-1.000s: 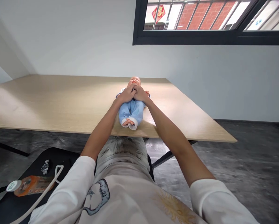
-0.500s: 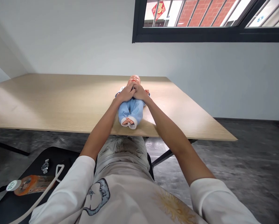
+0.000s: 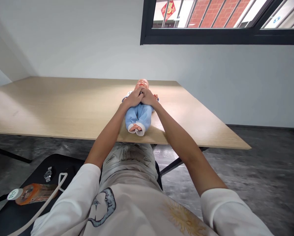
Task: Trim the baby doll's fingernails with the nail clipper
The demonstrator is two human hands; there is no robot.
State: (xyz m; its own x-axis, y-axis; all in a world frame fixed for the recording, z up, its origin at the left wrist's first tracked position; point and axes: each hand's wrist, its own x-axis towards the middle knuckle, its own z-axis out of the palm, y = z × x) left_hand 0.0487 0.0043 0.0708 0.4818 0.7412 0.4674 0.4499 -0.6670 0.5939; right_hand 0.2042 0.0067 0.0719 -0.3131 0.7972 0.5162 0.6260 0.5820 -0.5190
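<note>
A baby doll [image 3: 138, 115] in light blue trousers with white cuffs lies on its back on the wooden table [image 3: 70, 108], feet towards me. My left hand [image 3: 134, 97] rests on its chest with bent fingers. From the other side my right hand [image 3: 148, 97] meets it there, fingers curled against the left ones. Both hands are closed at the doll's upper body and cover most of its top. A small dark spot shows between the fingers, too small to make out. The doll's head [image 3: 143, 83] and small arms stick out around my hands.
To my left, a black chair [image 3: 21, 219] bears a metal wristwatch [image 3: 48, 174], an orange-labelled bottle [image 3: 35, 194] with a white cap, and a white strap [image 3: 45, 205]. A wall [image 3: 88, 42] with a dark-framed window [image 3: 198, 36] stands behind the table.
My hands stay at the doll's chest with hardly any change in the fingers. The whole view has shifted very slightly.
</note>
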